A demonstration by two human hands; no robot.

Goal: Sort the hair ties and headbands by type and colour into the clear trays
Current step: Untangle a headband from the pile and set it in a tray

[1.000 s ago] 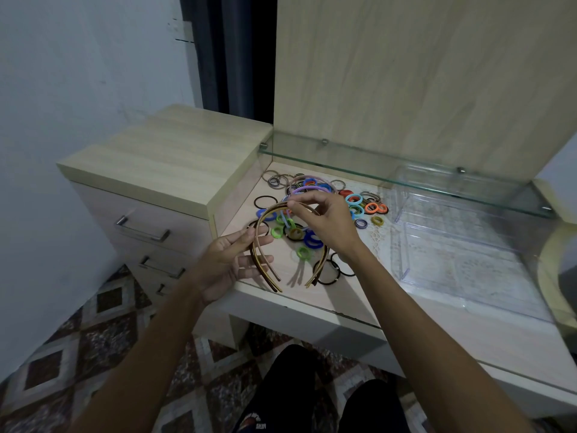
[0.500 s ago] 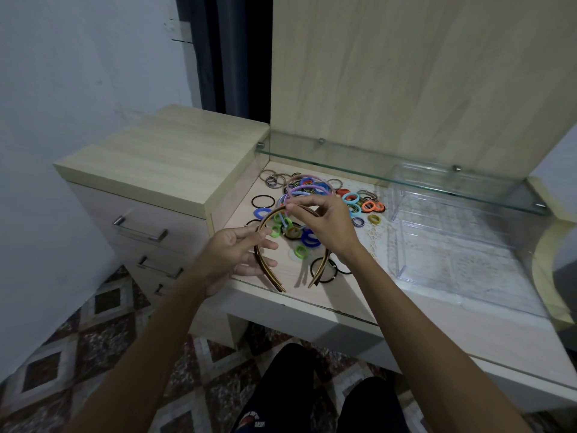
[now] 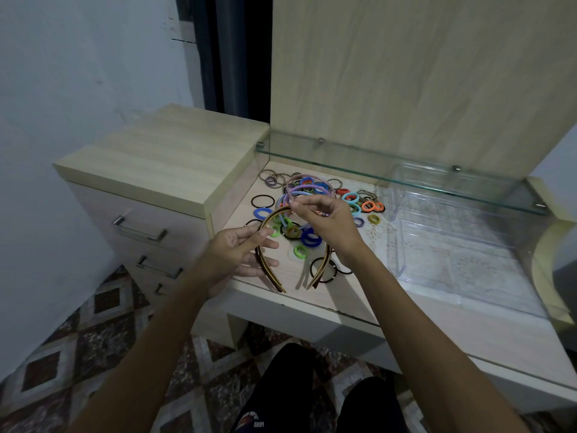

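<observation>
Two hands work over the tabletop (image 3: 315,295) in the single head view. Your left hand (image 3: 240,254) has its fingers loosely spread against the left arm of the brown headbands (image 3: 265,264), touching rather than clasping. Your right hand (image 3: 324,223) pinches the crown of that same stack between thumb and fingertips, just where it meets the purple headbands (image 3: 307,189); whether a purple band is also caught in that pinch I cannot say from this angle.

The brown stack stands arched, tips down near the front edge, above a scatter of hair ties (image 3: 309,237) in green, blue, orange, teal and black. The purple and pink bands lie further back on the pile. To the right sit the clear trays (image 3: 468,254), with nothing in them that I can make out, so the sorting looks barely begun.

Expect the headbands to be light, stiff and springy. Held by one arm they will likely twist and fan apart, and the smooth plastic may slip. Your best grip is at the crown, all layers pinched together, with the other hand steadying an arm. Watch that the tips do not hook a tie on the way up. The ties are soft and stretchy and weigh nearly nothing; they can be gathered several at a time by colour.
</observation>
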